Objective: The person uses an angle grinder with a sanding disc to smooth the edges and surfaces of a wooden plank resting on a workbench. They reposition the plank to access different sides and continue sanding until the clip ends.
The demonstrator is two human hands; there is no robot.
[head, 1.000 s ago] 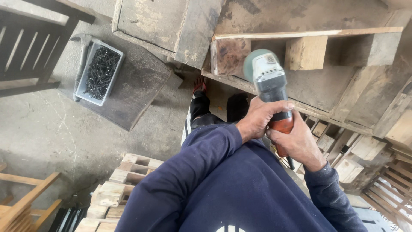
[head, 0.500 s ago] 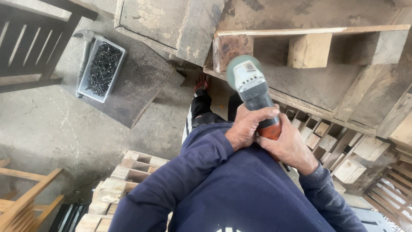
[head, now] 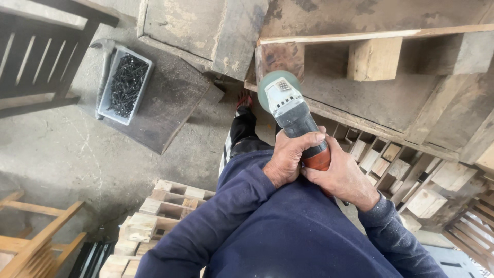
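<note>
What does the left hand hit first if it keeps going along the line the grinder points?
Probably the dark reddish wooden block under the pallet's top board: the left hand grips the grey-green angle grinder, whose disc end sits just before that block. The gap is unclear from above.

You stand in a rough woodworking yard or pallet workshop, on a stained concrete floor (head: 67, 164). Weathered wooden pallets (head: 391, 67) lean ahead of you, more stacked pallets (head: 154, 216) sit by your feet, and a grey tray of dark screws (head: 125, 85) rests on a worn board (head: 170, 103). The angle grinder (head: 290, 116) gripped in both your hands marks it as a working site.
</note>
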